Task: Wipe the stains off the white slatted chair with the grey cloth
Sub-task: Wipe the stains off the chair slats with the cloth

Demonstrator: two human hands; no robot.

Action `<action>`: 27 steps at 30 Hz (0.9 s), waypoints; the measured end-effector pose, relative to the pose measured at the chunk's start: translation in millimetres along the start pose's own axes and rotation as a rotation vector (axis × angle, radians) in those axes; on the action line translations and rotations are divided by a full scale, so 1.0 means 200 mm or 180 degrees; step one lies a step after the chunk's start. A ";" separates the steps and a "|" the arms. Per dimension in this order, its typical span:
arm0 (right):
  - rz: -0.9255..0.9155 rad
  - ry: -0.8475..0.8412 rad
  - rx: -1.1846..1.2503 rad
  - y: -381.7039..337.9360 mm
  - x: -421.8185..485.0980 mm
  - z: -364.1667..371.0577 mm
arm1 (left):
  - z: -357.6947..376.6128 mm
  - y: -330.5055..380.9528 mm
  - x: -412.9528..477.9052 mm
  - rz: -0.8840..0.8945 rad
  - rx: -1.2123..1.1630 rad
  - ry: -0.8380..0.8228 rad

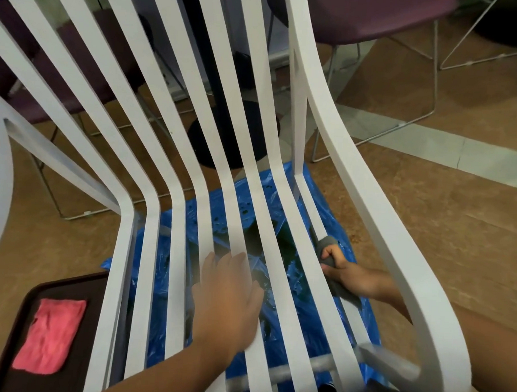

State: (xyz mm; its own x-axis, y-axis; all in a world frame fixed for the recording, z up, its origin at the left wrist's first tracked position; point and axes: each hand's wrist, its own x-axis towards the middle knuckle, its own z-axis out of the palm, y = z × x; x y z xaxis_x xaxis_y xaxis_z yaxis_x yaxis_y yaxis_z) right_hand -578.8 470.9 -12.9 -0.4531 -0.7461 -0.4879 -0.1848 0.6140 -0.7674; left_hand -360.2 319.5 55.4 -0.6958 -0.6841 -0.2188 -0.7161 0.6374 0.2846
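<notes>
The white slatted chair (355,182) stood directly under both hands, its seat slats running away from the person. The crumpled grey cloth (325,242) was pressed against the outermost seat slat on the right side. The right hand (345,273), reaching in beneath the curved armrest, had its fingers curled tightly around that cloth. The left hand (229,298), well apart from the right, lay flat on the middle slats with its fingers straight, holding nothing. Below both hands, a crinkled blue plastic sheet (343,233) showed between the slats, spread on the brown tiled floor (427,233). Left of the left hand, a folded pink cloth (49,335) lay on a dark brown tray (81,360). Far beyond the hands stood a purple wire-legged chair (363,13).
</notes>
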 end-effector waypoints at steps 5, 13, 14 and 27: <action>-0.0147 0.0419 0.0151 -0.14 0.29 -0.08 | 0.00 0.00 0.01 -0.0008 -0.0003 0.0013; -0.0124 0.0837 0.0162 -0.21 0.73 -0.16 | 0.00 0.00 0.02 -0.0012 -0.0010 -0.0035; -0.0134 0.0864 0.0206 -0.22 0.76 -0.17 | 0.00 0.00 0.02 -0.0012 -0.0019 -0.0034; -0.0155 0.1136 0.0042 -0.28 0.85 -0.18 | -0.01 0.00 0.02 -0.0027 -0.0055 -0.0011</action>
State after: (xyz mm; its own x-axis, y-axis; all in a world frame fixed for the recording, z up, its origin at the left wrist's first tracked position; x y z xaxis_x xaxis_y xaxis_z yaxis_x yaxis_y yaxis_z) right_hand -676.6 319.2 -38.0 -0.7204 -0.6360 -0.2765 -0.2034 0.5750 -0.7925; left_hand -363.5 316.6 56.7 -0.6899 -0.6882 -0.2246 -0.7209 0.6252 0.2989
